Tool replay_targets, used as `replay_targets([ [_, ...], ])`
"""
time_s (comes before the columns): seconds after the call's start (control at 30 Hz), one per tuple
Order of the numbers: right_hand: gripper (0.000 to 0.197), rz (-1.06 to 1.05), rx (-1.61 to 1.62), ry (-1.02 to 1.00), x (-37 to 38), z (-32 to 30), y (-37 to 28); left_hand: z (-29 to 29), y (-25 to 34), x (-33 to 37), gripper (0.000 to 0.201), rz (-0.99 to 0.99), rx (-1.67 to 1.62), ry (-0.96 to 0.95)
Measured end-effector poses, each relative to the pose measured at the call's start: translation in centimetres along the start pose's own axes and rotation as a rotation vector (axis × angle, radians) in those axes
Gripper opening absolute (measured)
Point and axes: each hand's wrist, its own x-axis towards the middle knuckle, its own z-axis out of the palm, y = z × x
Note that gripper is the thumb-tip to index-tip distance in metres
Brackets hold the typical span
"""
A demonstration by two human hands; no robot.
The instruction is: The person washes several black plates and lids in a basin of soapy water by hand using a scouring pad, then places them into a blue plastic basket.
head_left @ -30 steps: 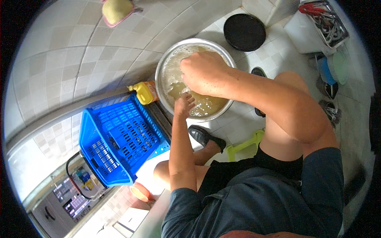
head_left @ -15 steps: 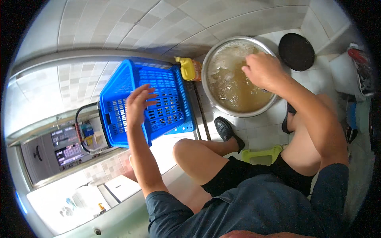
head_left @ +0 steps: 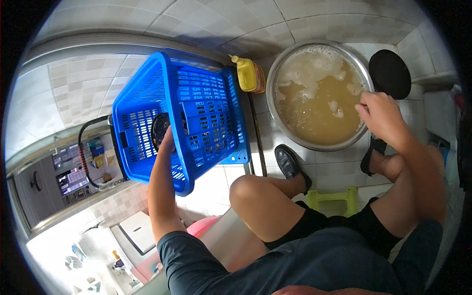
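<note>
Blue slatted plastic basket (head_left: 196, 113) sits at the centre left of the head view, on the pale tiled floor (head_left: 305, 19), and your left hand (head_left: 166, 140) reaches down into it. That hand rests against a dark round dish (head_left: 160, 129) leaning on the basket's near wall; whether your fingers are closed around it I cannot tell, since the wrist hides them. Your right hand (head_left: 381, 115), at the upper right, is loosely curled over the near rim of the wide steel basin (head_left: 275, 64) full of cloudy, foamy brown water; nothing shows clearly in its grasp. A yellow squeeze bottle (head_left: 248, 73) stands between basket and basin, touching neither that I can see.

Mind two risks, as I judge them. The dish stands on edge against the slats, so a wet, loose grip could let it slide down and knock the basket wall. Your right hand bears on the basin rim, and leaning weight there while you stretch left could tip dirty water onto the tiles by your black shoe (head_left: 291, 164).
</note>
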Motion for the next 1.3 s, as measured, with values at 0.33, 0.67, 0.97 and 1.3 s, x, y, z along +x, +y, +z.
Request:
replay_targets([
  [0.33, 0.014, 0.032, 0.025, -0.059, 1.4, 4.6, 2.5, 6.6, -7.0, 11.2, 0.028, -0.105, 0.503, -0.173],
  [0.67, 0.017, 0.058, -0.085, -0.177, 2.8, 5.5, 1.8, 8.0, -9.9, 14.5, 0.028, -0.12, 0.567, -0.218],
  [0.97, 0.019, 0.085, -0.113, -0.215, 3.2, 5.6, 1.1, 7.7, -9.9, 14.9, 0.027, -0.116, 0.575, -0.222],
  [1.3, 0.019, 0.007, -0.091, -0.134, 3.0, 5.4, 0.6, 6.1, -8.5, 13.4, 0.027, -0.103, 0.579, -0.206],
])
